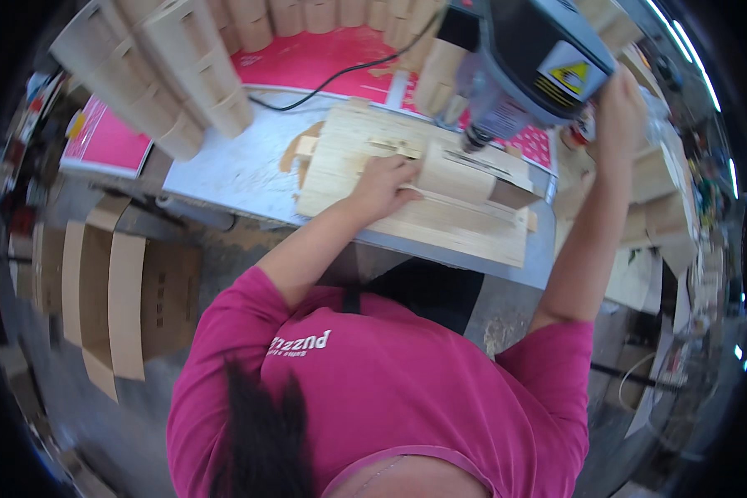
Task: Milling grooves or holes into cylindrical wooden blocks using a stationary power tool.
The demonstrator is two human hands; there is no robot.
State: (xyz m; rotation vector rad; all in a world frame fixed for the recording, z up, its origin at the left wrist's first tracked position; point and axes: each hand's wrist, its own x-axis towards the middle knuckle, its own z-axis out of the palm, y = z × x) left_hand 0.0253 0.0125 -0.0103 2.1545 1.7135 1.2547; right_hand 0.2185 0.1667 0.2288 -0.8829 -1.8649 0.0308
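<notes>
A pale wooden block (456,176) with a rounded face lies on a flat wooden board (349,203), against thin wooden strips. My left hand (386,187) is closed on the block's left end, fingers over the top and thumb at the near side. Above the block is the drill press (548,62), with a dark and grey housing; its chuck (476,137) points down close to the block's top. I cannot tell whether the bit touches the wood. My right hand (621,108) is raised and closed at the right side of the drill press; what its fingers hold is hidden.
Tall stacked wooden pieces (195,70) stand at the back left, with more along the back. A black cable (332,79) crosses the pink sheet (324,62). An open cardboard box (129,299) stands on the floor at left. More wooden pieces (660,183) lie at right.
</notes>
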